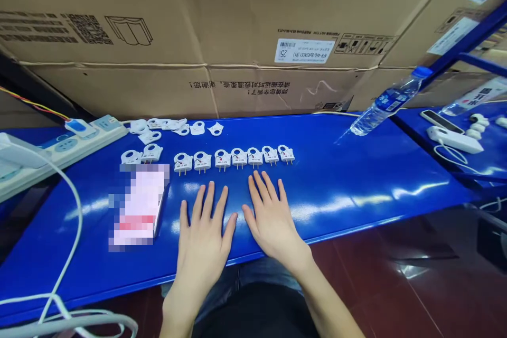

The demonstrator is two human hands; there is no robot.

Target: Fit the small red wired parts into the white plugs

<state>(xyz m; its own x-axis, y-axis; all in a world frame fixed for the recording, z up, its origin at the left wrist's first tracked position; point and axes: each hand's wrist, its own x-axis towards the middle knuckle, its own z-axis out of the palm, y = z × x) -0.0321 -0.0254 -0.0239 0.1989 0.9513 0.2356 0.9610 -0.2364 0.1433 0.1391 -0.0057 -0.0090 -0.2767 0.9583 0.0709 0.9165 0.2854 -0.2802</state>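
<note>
My left hand [206, 232] lies flat on the blue tabletop [336, 169], fingers spread, holding nothing. To its right, my right hand [271, 216] rests palm down with its fingers apart. Just beyond my fingertips runs a row of several white two-pin plugs [238, 158] with ring-shaped tops, their pins pointing toward me. Two more such plugs [151, 153] sit further left. Behind them is a loose group of white ring-shaped plastic pieces [197, 128]. Left of my left hand lies a flat thing with a blurred pink-white face [142, 203], perhaps a phone.
A power strip [67, 142] with plugged-in cables stands at the left, and a white cable [77, 211] loops over the front left. Large cardboard boxes [222, 26] wall off the back. A water bottle [388, 103] leans at the right, by a blue metal frame [459, 45].
</note>
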